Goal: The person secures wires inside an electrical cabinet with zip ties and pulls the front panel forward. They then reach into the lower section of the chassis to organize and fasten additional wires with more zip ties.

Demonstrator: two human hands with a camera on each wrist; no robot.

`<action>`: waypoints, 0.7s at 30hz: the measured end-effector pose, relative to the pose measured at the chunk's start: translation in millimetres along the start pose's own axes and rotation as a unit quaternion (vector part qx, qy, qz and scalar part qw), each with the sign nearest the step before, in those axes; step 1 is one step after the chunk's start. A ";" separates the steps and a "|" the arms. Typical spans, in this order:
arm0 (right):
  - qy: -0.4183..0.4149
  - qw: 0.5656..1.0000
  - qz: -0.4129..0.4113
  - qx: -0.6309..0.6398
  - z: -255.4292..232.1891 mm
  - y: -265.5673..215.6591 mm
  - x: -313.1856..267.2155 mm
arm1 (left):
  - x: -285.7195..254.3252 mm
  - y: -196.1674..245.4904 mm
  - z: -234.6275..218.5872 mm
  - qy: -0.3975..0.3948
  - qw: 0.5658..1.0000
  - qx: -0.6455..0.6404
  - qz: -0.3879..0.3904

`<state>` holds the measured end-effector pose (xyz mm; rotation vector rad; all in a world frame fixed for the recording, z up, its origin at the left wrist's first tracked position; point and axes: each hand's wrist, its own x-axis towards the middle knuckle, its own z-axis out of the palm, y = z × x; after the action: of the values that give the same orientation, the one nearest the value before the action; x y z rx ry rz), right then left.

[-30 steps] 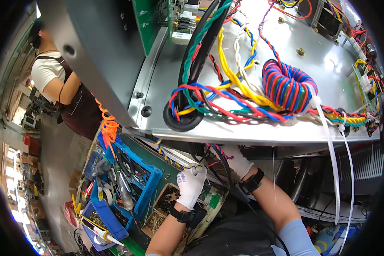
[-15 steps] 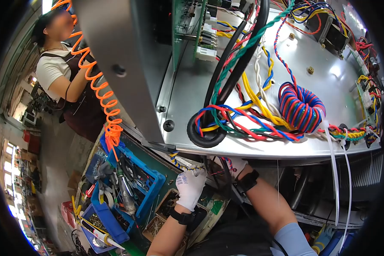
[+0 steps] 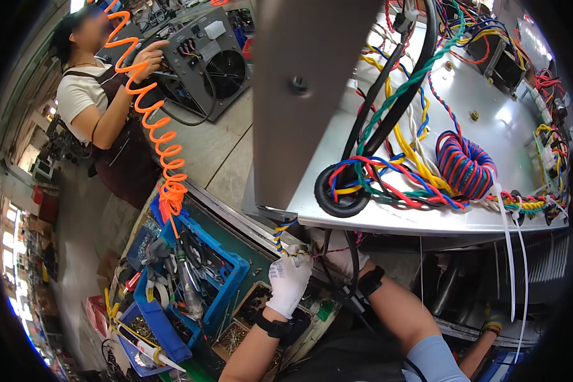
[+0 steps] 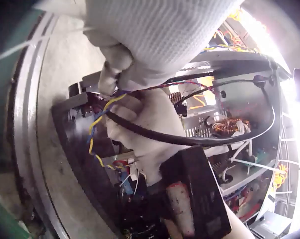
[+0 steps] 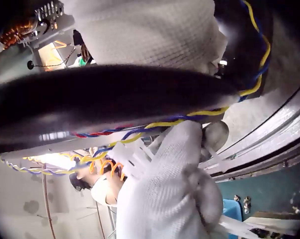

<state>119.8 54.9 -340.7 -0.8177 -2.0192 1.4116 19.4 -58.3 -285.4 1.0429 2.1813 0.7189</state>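
My left hand (image 3: 291, 280), in a white glove, pinches yellow-and-blue twisted wires (image 5: 204, 113) below the metal chassis (image 3: 388, 219). White strips, like cable ties (image 5: 135, 158), show beside its fingers in the right wrist view. My right hand (image 4: 155, 132), also gloved, is close by on the far side of a black cable (image 4: 155, 135). Its fingers bend close to the same wires, partly covered by the cable and the left hand; I cannot tell whether they grip anything. A red-and-blue twisted pair (image 4: 165, 85) runs off from the spot between both hands.
A wire-wound ring (image 3: 466, 167) and long white cable ties (image 3: 508, 254) are on the chassis overhead. Blue bins (image 3: 226, 274) with tools stand at left, under an orange coiled hose (image 3: 162, 143). Another person (image 3: 102, 108) stands beside a grey machine (image 3: 200, 63); a gloved hand (image 3: 494, 321) shows lower right.
The head view has swung, so the chassis appears further right and the grey machine has come into sight. My left hand keeps its pinch on the wires. A gloved hand appears at lower right.
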 end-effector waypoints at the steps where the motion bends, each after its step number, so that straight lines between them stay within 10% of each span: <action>1: -0.001 1.000 -0.001 -0.003 -4.0 -0.3 0.7 | -0.8 0.7 3.0 0.001 1.000 -0.003 0.001; 6: 0.056 0.987 -0.047 -0.140 -28.4 -13.7 -3.7 | 6.1 -20.8 27.6 0.148 0.981 -0.084 0.092; 10: -0.056 0.992 0.046 -0.107 -38.6 0.6 -27.4 | 9.0 -25.3 25.0 0.108 0.989 -0.072 0.073; 12: -0.031 0.988 -0.035 -0.149 -32.2 1.3 -42.4 | 8.9 -19.4 19.2 0.079 0.988 -0.112 0.069; 14: -0.027 0.986 0.080 0.145 -22.7 -2.1 -45.7 | 8.8 -19.3 16.9 0.069 0.990 -0.104 0.062; 18: 0.034 0.934 0.186 0.302 -14.9 -33.8 -49.8 | 8.3 -19.2 11.7 0.044 0.991 -0.109 0.068; 21: 0.066 0.958 0.101 0.262 -5.0 -20.0 -49.5 | 8.2 -21.6 13.9 0.072 0.977 -0.187 0.078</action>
<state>153.2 16.2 -324.4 -0.8614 -1.3876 1.8388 14.8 -60.5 -311.9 0.9930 1.9864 1.2582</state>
